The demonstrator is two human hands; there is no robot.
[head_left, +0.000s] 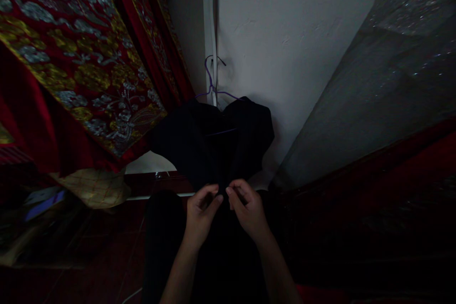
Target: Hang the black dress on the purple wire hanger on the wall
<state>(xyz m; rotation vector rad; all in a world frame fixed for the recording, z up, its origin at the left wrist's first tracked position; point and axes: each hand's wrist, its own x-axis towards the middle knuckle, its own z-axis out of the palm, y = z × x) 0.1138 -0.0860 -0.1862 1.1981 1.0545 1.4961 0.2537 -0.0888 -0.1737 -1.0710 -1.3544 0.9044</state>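
A black garment [213,142] hangs on a purple wire hanger [211,83] hooked to a white strip on the wall. Both of my hands meet at its front, below the neckline. My left hand [202,213] pinches the left edge of the dark fabric with curled fingers. Facing it, my right hand [247,209] pinches the right edge, and the fingertips of the two hands nearly touch. The cloth between the fingers is too dark to make out in detail.
Red cloth with gold and silver embroidery [81,57] hangs at the left. A grey glittery fabric [384,80] slopes down at the right. The white wall [285,23] stands behind. A pale checked bundle [94,187] and papers lie on the dark red tiled floor [107,247].
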